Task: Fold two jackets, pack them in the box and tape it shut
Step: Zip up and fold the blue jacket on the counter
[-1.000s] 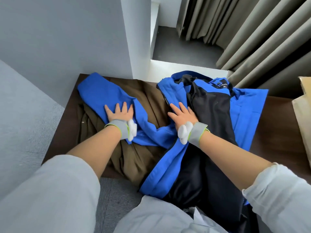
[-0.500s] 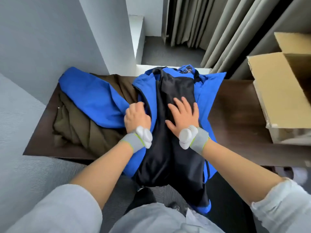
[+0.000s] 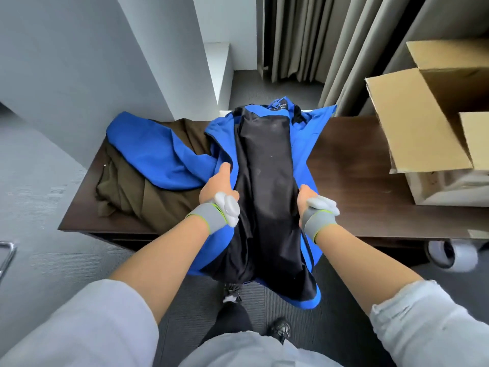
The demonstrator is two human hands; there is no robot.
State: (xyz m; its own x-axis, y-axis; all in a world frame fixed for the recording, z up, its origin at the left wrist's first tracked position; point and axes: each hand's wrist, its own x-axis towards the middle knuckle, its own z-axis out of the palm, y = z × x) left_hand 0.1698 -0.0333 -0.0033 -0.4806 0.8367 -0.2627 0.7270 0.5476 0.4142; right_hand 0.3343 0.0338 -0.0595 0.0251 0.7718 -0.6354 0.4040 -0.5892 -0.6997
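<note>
Leaving the brown jacket (image 3: 127,192) bunched at the left end of the table (image 3: 352,181), partly under a blue sleeve. Gripping the blue jacket (image 3: 264,165), lining up, at mid-length: left hand (image 3: 218,185) curling round its left edge, right hand (image 3: 307,200) clamping its right edge, both equally near. Running its long axis straight away from the body, collar far, hem dangling off the near table edge. Probably needing a fold across that axis next, with the open box (image 3: 412,123) waiting to the right.
</note>
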